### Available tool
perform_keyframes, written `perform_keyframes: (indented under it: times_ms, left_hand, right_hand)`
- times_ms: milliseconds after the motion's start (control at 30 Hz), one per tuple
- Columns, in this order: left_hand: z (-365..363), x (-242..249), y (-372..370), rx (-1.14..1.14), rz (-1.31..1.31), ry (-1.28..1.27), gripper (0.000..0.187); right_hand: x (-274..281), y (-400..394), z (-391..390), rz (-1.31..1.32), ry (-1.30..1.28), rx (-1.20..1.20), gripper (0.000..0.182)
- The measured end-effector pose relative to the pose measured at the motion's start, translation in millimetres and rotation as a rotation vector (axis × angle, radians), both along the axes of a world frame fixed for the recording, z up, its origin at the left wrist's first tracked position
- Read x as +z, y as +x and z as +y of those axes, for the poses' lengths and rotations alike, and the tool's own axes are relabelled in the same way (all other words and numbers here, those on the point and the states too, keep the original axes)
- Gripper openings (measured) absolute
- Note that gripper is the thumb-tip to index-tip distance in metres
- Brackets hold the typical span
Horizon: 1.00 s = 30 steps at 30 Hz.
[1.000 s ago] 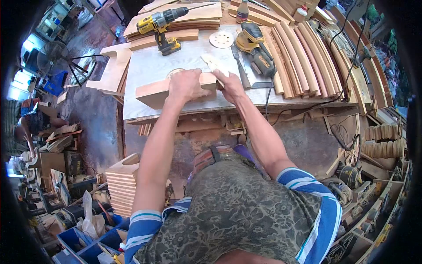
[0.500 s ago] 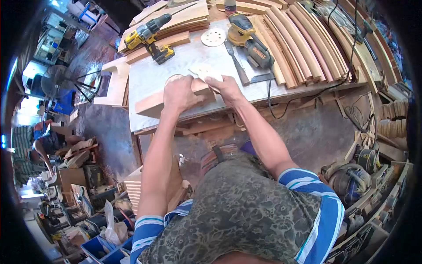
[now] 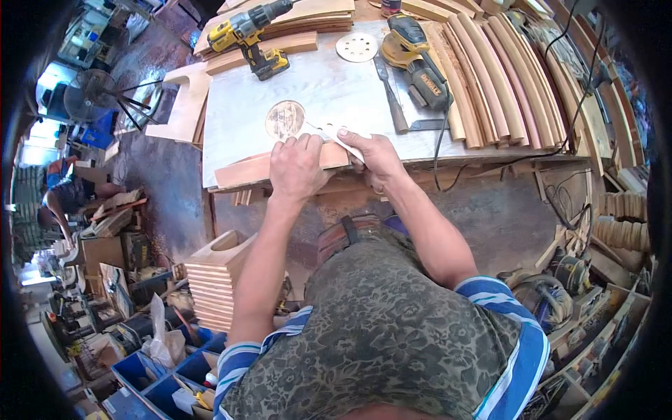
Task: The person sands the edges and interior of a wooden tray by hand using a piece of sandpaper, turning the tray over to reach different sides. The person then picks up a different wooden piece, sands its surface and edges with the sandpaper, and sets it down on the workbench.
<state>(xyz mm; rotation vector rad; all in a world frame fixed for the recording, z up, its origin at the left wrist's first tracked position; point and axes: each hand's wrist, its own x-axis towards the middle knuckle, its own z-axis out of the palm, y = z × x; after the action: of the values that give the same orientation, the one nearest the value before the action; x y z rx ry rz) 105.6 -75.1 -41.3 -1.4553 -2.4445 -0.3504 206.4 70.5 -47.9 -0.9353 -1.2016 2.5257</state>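
Tan wooden block [image 3: 245, 168]: one, at the near edge of the worktable [image 3: 315, 78], taken as reference. Clasped from above by the left hand [image 3: 297, 166], fingers curled over its top. Pinched between thumb and fingers of the right hand [image 3: 381, 161], at the block's right end: one white perforated sheet [image 3: 341, 143].

Counted well beyond the block: one yellow-and-black drill [image 3: 245, 31], one sander [image 3: 414, 52], one flat disc [image 3: 356, 49] with a ring of holes, one chisel-like tool [image 3: 393, 105]. Just beyond the block: one round brownish patch [image 3: 285, 120], inset or loose, cannot tell which. Well right of the block: at least six curved wooden strips [image 3: 490, 91], side by side.

Containers, low and left of the block: one blue divided crate [image 3: 164, 390], with yellow and white articles inside, too small to identify; one clear plastic bag [image 3: 162, 343], contents indistinct.

Surface under the block: whitish, smudged. Left of the block: dark, dusty floor [image 3: 168, 175], one standing fan [image 3: 91, 94], one other person [image 3: 68, 192], bent forward. Below the block: one stack of cut-out boards [image 3: 210, 297].
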Motion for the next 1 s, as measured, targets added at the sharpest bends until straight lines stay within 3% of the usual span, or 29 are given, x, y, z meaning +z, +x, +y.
perform_keyframes:
  times_ms: [167, 267, 300, 367, 667, 1000]
  left_hand:
    - [-6, -9, 3, 0.0, 0.01, 0.037, 0.029]
    - [-9, -14, 3, -0.002, 0.047, 0.036, 0.035]
    - [-10, -13, 5, -0.003, 0.034, 0.036, 0.035]
    - [-8, -5, 4, -0.032, 0.016, 0.087, 0.028]
    - [-6, 0, -4, -0.033, -0.061, -0.017, 0.03]
    - [1, 6, -13, -0.05, -0.085, -0.03, 0.035]
  right_hand:
    - [-18, 12, -6, -0.037, -0.111, 0.032, 0.025]
    - [-14, 3, -10, -0.033, -0.009, -0.063, 0.024]
    - [-19, -1, -3, -0.095, -0.002, 0.005, 0.025]
    - [-25, 7, -8, -0.081, -0.026, -0.009, 0.025]
    - [-26, 9, -18, 0.079, -0.082, -0.1, 0.025]
    - [-16, 0, -9, 0.008, 0.008, -0.104, 0.026]
